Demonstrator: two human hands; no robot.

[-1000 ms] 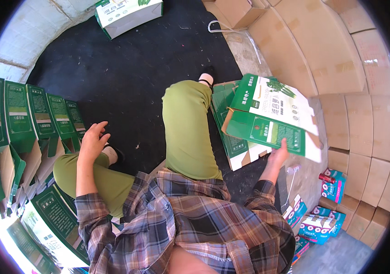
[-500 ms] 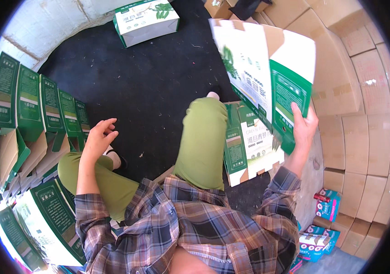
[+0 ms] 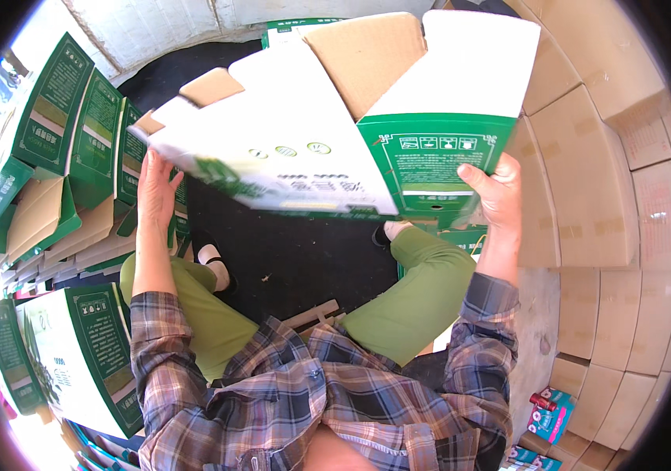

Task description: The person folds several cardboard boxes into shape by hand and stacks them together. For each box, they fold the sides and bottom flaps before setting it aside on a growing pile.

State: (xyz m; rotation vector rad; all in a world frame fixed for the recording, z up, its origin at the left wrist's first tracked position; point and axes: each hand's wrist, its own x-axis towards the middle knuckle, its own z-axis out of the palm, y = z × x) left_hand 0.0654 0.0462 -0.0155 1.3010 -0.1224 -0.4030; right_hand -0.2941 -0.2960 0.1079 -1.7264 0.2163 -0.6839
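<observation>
A green-and-white carton point(image 3: 296, 133), partly opened out with bare brown flaps along its far edge, hangs tilted above the floor. My right hand point(image 3: 496, 192) grips its green end panel, thumb on the printed face. At the carton's left end, my left hand point(image 3: 159, 188) has its fingers stretched out beside the edge; whether they touch it I cannot tell. Motion blurs that end of the carton. Below the right hand, part of another green carton point(image 3: 461, 235) shows past my knee.
Several green cartons with open brown flaps point(image 3: 37, 216) stand in a row at left, with a large white-and-green carton point(image 3: 76, 353) nearer me. Brown boxes point(image 3: 579, 173) are stacked along the right. Blue packages point(image 3: 551, 416) lie low right. Behind the held carton, another box point(image 3: 304, 30) peeks out.
My right hand has swung the carton from the right across to the middle, turning it lengthwise. My left hand has risen to its left end. My right knee has moved rightward.
</observation>
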